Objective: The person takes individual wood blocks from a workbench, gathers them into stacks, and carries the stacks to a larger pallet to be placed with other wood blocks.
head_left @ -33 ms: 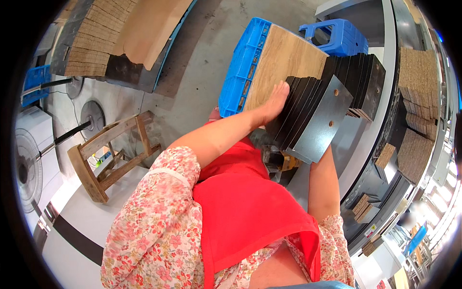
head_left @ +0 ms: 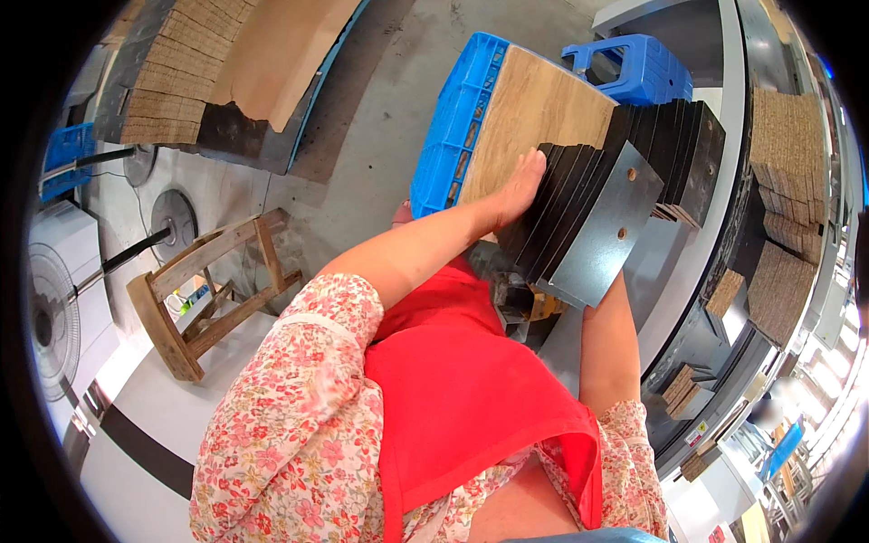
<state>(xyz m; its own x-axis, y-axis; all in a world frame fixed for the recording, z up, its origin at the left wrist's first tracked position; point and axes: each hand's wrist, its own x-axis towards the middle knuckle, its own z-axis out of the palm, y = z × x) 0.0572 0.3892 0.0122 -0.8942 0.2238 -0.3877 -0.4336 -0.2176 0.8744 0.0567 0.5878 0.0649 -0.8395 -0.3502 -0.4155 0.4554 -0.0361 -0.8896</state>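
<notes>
A fanned stack of thin dark rectangular panels point(head_left: 579, 217), fronted by a grey metal-looking sheet with two small holes point(head_left: 605, 231), is held tilted in front of the person's chest. The left hand point(head_left: 523, 185) lies flat and open against the stack's upper left edge, fingers together. The right hand is hidden beneath the stack, so its grip cannot be told; only the forearm rises to the lower edge. Behind the stack a light wood-grain board point(head_left: 534, 113) rests on a blue plastic crate point(head_left: 448, 136), with a blue plastic stool point(head_left: 634, 68) just beyond. A wooden stool point(head_left: 204, 294) stands on the floor to the left.
</notes>
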